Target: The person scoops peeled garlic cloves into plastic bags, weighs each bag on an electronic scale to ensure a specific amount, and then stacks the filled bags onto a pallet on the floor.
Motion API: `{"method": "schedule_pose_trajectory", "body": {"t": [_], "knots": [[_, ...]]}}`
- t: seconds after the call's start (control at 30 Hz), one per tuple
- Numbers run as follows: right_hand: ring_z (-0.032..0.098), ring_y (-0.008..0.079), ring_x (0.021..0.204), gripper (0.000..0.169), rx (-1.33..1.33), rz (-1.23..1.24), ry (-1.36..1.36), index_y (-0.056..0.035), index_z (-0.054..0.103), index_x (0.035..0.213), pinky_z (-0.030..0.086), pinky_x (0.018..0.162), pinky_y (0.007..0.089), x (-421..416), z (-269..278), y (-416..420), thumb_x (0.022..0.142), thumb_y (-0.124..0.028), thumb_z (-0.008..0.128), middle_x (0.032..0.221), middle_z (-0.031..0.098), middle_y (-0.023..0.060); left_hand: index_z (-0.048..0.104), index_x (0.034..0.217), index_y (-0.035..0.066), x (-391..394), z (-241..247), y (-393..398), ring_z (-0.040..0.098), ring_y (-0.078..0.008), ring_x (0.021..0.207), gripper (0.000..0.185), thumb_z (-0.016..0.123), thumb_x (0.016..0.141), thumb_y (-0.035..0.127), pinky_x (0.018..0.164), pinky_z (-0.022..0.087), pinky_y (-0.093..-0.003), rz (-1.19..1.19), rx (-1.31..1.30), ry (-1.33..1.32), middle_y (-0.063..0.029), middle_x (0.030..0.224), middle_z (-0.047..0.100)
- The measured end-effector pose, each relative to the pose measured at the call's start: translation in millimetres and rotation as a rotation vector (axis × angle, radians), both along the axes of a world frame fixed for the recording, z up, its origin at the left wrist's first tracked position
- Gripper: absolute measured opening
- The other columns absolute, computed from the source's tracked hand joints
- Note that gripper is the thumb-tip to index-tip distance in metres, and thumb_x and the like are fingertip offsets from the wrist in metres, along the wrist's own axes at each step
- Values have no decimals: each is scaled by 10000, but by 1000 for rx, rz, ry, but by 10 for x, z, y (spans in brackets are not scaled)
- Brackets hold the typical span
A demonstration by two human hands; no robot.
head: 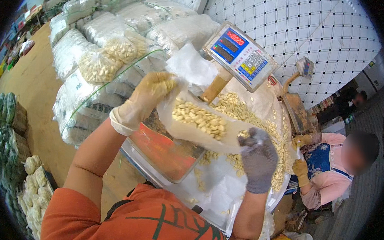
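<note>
A clear plastic bag of pale peeled cloves, garlic by the look of them, [200, 118] is stretched between my hands above the scale's pan. My left hand [151, 91], in a thin yellowish glove, grips one end of the bag. My right hand [258, 159], in a grey knit glove, holds the other end, slightly blurred. Beneath the bag lies the red and brown pan of a digital scale [164, 151]. Its display head [241, 55], with lit red digits, stands on a post beyond. Loose cloves [241, 109] lie heaped on the table behind and right of the bag.
White plastic sacks [118, 28] are stacked at the upper left, with filled clear bags [100, 66] on them. White plastic sheets [191, 64] lie by the display. A co-worker [326, 159] in yellowish gloves is at the right, near a second scale [295, 109]. Bagged green vegetables [6, 143] stand at far left.
</note>
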State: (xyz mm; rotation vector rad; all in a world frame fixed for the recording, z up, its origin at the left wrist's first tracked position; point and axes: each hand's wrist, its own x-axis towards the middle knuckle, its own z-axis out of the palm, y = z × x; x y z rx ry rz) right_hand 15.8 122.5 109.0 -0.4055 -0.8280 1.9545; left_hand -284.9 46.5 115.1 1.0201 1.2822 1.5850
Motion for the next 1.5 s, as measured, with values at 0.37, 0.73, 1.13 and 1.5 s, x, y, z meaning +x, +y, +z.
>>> {"method": "schedule_pose_trajectory", "body": {"t": [0.37,0.73,1.13,1.5], "knots": [[554,130,835,133,607,-341,-722,-4,574,896,446,781,255,-937,353,-619,791,52,513,881,588,73,493,1172,-20,78,-138,-571,534,-237,880,435,607,773,109,836,422,-324,89,587,602,-103,937,548],[522,365,981,368,902,-298,-1675,-24,568,1032,390,875,437,-1483,-943,81,791,-302,566,1040,565,222,613,995,86,417,-196,-544,536,-287,812,360,621,635,70,730,413,-370,29,492,774,-79,892,575],[558,301,947,384,1105,-198,-1318,-67,518,1135,445,799,380,-1588,-1790,307,811,-264,577,1063,565,177,618,1055,115,266,-536,-577,560,-261,820,367,611,713,250,710,440,-362,-166,414,779,-69,894,587],[506,84,592,141,512,-921,-932,-6,598,921,393,467,201,-623,-193,-32,804,-82,575,792,570,60,600,979,12,151,-580,-696,541,-239,739,255,553,733,58,668,424,-346,448,439,684,-96,835,583]]}}
